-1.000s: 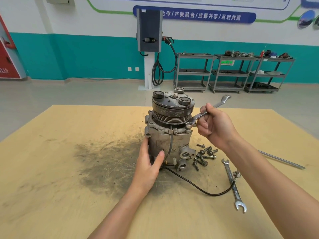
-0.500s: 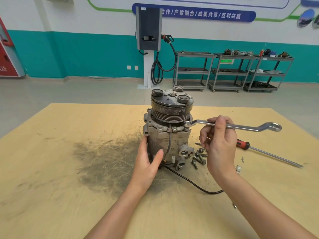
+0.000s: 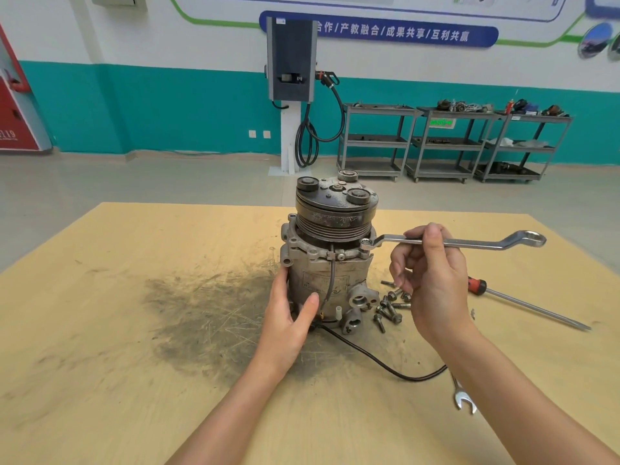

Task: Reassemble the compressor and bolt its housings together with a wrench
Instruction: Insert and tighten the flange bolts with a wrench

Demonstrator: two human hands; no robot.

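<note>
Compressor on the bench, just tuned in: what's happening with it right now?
A person steadies the upright compressor with the left hand on its body. The right hand holds a ring wrench, its ring end set on a flange bolt. Loose bolts lie beside the base.

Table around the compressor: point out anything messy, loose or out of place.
A dark greasy smear stains the table left of the compressor. Loose bolts lie scattered at its right base, not yet fitted. A black cable trails from it across the table.
</note>
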